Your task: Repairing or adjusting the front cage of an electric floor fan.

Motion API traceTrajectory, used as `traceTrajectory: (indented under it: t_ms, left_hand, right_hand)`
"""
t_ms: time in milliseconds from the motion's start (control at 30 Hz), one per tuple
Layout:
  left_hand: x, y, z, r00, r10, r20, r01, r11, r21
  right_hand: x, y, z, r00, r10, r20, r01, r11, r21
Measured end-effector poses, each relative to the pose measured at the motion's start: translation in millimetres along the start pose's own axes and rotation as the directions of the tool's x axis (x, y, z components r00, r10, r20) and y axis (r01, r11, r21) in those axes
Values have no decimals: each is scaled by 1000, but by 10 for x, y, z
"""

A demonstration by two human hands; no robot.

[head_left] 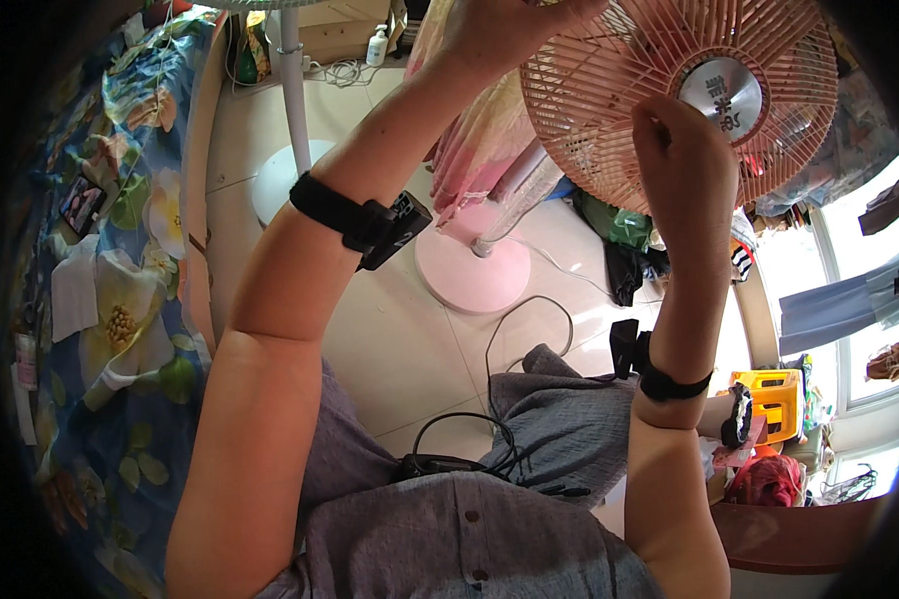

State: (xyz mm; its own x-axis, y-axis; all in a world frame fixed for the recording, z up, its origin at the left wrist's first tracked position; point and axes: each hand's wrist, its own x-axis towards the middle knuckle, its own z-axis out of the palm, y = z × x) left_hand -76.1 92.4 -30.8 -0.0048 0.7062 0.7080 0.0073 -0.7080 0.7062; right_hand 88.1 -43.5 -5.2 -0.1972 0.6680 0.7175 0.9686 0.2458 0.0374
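Note:
A pink standing fan fills the upper right, its round wire grille (609, 90) facing me with a silver hub cap (721, 92) in the middle. My left hand (504, 28) grips the grille's upper left rim at the top of the picture. My right hand (684, 165) is closed on the grille wires just below and left of the hub. The fan's clear ribbed pole (514, 205) runs down to a round pink base (472, 272) on the tiled floor. Black bands sit on both forearms.
A bed with a flowered cover (120, 299) lines the left side, a phone (82, 203) lying on it. A second white fan stand (292, 110) rises at the back. A cord (529, 319) loops over the floor. A yellow crate (774, 394) and clutter sit right, by a window.

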Motion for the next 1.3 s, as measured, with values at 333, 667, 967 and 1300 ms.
traceTrajectory:
  t_ms: [333, 667, 967, 1300]
  left_hand:
    - [40, 13, 23, 999, -13, -34, 17, 992, 122]
    - [6, 50, 29, 998, -50, 27, 49, 999, 21]
    - [73, -83, 105, 995, 91, -38, -92, 996, -22]
    - [41, -53, 111, 1000, 16, -12, -18, 996, -88]
  right_hand:
    - [22, 25, -192, 997, 78, -2, -77, 997, 20]
    - [24, -118, 95, 999, -41, -27, 40, 999, -21]
    - [106, -48, -17, 1000, 15, 16, -13, 995, -95]
    - [59, -150, 40, 992, -122, 26, 118, 983, 140]
